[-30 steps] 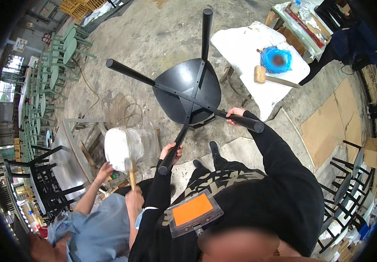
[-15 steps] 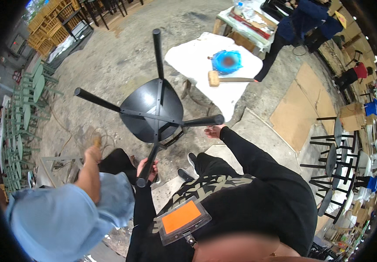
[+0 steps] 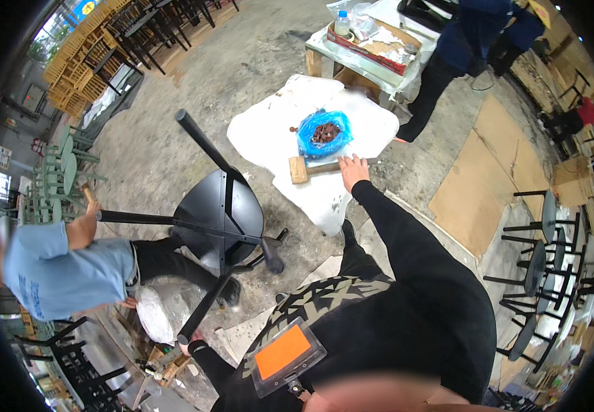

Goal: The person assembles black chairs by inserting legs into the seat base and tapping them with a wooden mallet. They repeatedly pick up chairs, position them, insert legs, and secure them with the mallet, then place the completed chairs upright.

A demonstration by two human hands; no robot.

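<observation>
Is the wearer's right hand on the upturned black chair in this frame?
No, the right hand is over the handle of the wooden mallet on the white cover, apart from the chair.

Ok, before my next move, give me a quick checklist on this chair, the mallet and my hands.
1. Black chair, underside showing, four legs in view: ok.
2. Left hand at the end of a chair leg: ok. Firm grip: cannot tell, mostly hidden.
3. Wooden mallet lying on the white-covered table: ok.
4. Right hand at the mallet's handle: ok. Fingers closed around it: cannot tell.
5. Blue plastic bag open, small brown pieces visible: ok.
6. Co-worker clear of the chair: cannot tell. They overlap in view.
</observation>
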